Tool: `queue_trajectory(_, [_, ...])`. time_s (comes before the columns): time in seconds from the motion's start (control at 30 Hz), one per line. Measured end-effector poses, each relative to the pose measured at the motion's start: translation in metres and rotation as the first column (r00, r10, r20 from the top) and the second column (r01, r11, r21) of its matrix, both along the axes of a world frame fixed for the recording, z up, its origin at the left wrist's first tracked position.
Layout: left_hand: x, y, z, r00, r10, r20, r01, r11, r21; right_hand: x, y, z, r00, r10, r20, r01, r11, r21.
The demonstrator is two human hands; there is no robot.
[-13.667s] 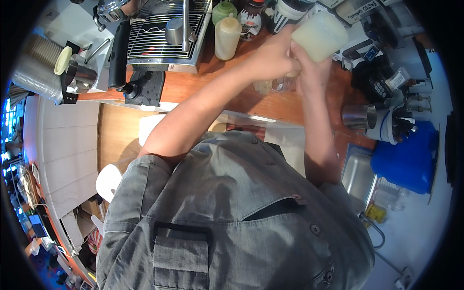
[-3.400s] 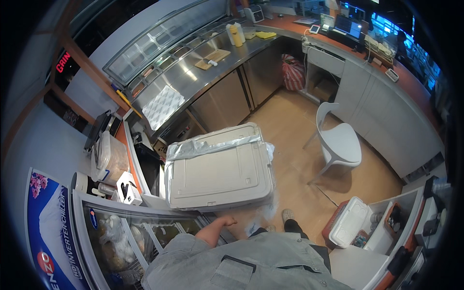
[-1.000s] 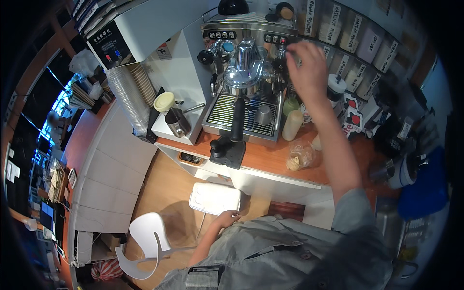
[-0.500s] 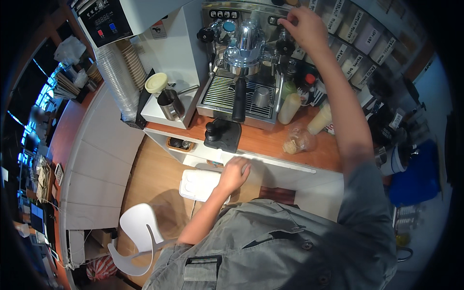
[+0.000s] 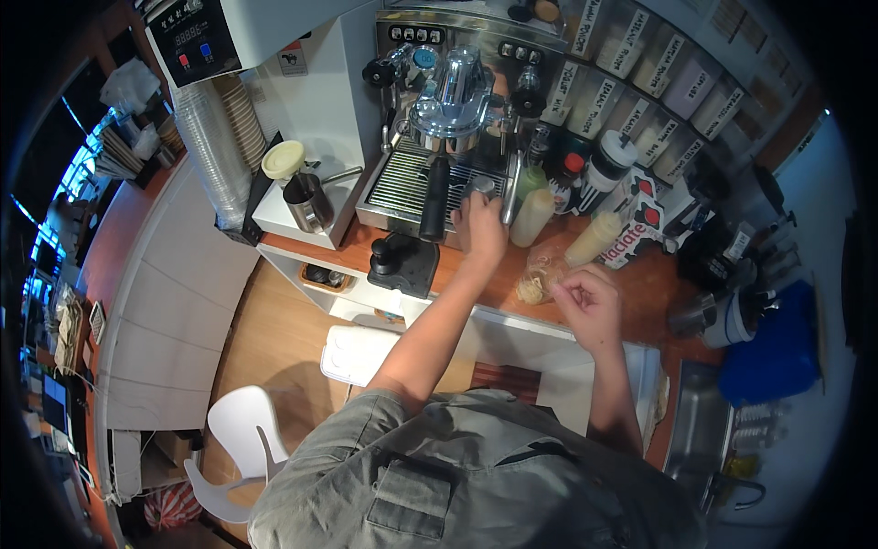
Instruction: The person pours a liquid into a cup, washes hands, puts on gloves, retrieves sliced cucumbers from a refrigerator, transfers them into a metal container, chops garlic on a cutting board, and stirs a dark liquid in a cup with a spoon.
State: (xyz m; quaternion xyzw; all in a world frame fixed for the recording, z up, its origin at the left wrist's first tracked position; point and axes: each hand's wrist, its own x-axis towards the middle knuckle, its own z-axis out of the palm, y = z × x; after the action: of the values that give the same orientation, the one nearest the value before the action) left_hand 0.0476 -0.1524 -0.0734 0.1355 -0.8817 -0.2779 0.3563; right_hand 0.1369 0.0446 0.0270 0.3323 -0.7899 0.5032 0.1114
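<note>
My left hand point(image 5: 477, 227) reaches onto the drip tray point(image 5: 416, 183) of the espresso machine, its fingers closed round a small metal cup point(image 5: 483, 186) that they partly hide. Just left of it, the black-handled portafilter point(image 5: 437, 188) sits locked under the chrome group head point(image 5: 446, 114). Over the wooden counter hangs my right hand point(image 5: 590, 306), its fingers loosely bent and slightly apart, with nothing seen in them. Beside its fingertips lies a clear plastic bag point(image 5: 546, 265) with a beige lump in it.
Squeeze bottles point(image 5: 532, 218) and a shaker-like bottle point(image 5: 611, 160) stand right of the machine. A black tamper point(image 5: 380, 256) rests on a dark mat at the counter's front edge. Further left is a metal pitcher point(image 5: 307, 203); a sink point(image 5: 700, 425) lies at the right.
My right hand has come down from the machine's upper right buttons to above the counter. My left hand has risen from below the counter edge and taken hold of the small metal cup.
</note>
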Motion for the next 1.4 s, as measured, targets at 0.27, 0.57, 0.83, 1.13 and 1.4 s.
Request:
queue_trajectory(0.27, [0.048, -0.009, -0.018, 0.935, 0.072, -0.346, 0.079, 0.913, 0.401, 0.015, 0.005, -0.037, 0.969, 0.135, 0.205, -0.111, 0.986, -0.126])
queue_trajectory(0.57, [0.099, -0.038, -0.024, 0.86, 0.314, -0.401, 0.49, -0.726, 0.482, 0.002, -0.115, -0.094, 0.826, 0.15, 0.543, 0.068, 0.93, -0.361])
queue_trajectory(0.83, [0.077, -0.066, -0.025, 0.795, 0.464, -0.39, 0.572, -0.788, 0.228, -0.043, -0.167, -0.099, 0.904, 0.003, 0.427, 0.103, 0.969, -0.225])
queue_trajectory(1.13, [0.056, -0.079, -0.013, 0.88, 0.312, -0.359, 0.464, -0.726, 0.507, -0.086, -0.186, -0.07, 0.96, -0.19, -0.207, 0.205, 0.977, 0.051])
queue_trajectory(1.4, [0.074, -0.111, 0.004, 0.975, -0.012, -0.22, 0.133, 0.83, 0.542, -0.078, -0.194, -0.08, 0.947, -0.22, -0.234, 0.24, 0.969, 0.06])
